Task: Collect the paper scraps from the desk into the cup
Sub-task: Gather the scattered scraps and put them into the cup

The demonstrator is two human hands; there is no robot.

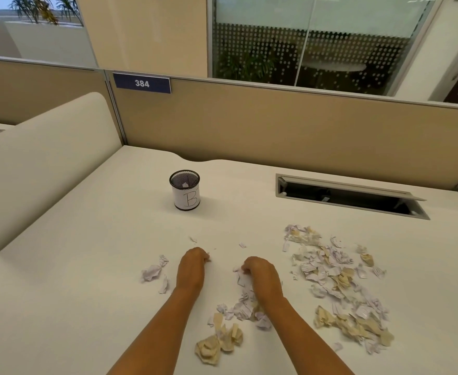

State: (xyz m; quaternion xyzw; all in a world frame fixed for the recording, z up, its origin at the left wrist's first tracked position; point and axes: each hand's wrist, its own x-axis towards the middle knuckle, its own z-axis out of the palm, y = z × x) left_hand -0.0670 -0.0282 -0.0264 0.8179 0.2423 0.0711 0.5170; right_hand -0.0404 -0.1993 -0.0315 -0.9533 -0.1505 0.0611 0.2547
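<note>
A black mesh cup [185, 190] with a white label marked "B" stands upright on the white desk [87, 253], with a scrap or two inside it. Torn white and tan paper scraps [336, 282] lie in a wide spread at the right. A smaller heap of scraps [228, 331] sits between my forearms, and a few crumpled bits [153, 272] lie at the left. My left hand [192, 266] rests knuckles-up with its fingers curled on a tiny scrap. My right hand [260, 274] pinches white scraps at its fingertips.
An open cable hatch [349, 196] is cut into the desk at the back right. Tan partition panels [276, 125] close off the back, with a blue sign reading 384. A cream side screen [46, 158] bounds the left.
</note>
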